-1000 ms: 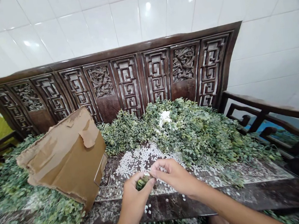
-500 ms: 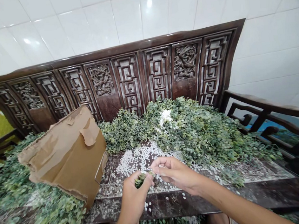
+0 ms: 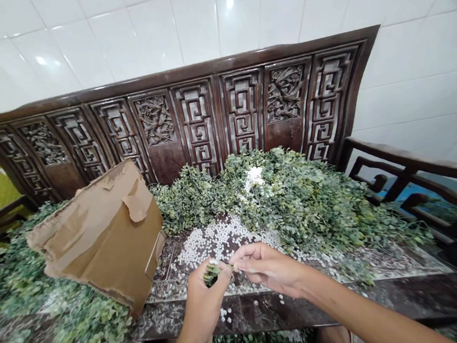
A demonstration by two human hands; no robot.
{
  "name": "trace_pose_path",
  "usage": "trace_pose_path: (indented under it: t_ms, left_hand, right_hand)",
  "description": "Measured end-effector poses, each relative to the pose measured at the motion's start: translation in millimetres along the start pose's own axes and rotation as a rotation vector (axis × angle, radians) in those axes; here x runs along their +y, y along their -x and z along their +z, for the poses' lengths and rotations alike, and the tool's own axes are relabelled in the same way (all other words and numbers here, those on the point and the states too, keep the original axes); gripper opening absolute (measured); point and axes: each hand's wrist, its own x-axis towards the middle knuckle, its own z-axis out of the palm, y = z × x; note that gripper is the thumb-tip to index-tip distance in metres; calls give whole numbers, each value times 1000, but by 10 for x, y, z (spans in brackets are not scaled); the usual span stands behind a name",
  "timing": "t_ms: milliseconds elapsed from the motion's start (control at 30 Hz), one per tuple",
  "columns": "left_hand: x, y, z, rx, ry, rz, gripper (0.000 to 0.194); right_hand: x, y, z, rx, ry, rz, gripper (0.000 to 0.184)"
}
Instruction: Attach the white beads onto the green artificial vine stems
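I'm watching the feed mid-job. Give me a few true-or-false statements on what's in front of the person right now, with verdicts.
1. The left hand holds a small green sprig. True.
2. The right hand grips scissors. False: it is bare, its fingertips at the sprig's end.
3. White pellets lie scattered over the dark marbled bench top. True.
4. The torn cardboard sheet lies right of the hands. False: it lies to their left.
5. A carved dark wood backrest stands behind the heap of green foliage. True.
6. The wall behind is bare brick. False: it is white glazed tile.
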Motion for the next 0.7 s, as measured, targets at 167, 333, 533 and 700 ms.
trace_pose_path:
  t_ms: [167, 333, 533, 700]
  left_hand:
    - [46, -12, 7, -22, -22, 8, 21]
    - [63, -10, 3, -42, -60, 29, 22]
    - [82, 3, -4, -64, -69, 27, 25]
    - [76, 14, 11, -64, 1, 0, 27]
  right_hand:
    - [4, 1, -29, -42, -27, 14, 26]
    - [22, 6, -60, -59, 49, 15, 28]
    - [9, 21, -36, -62, 69, 13, 32]
    - [70, 16, -26, -102, 6, -5, 30]
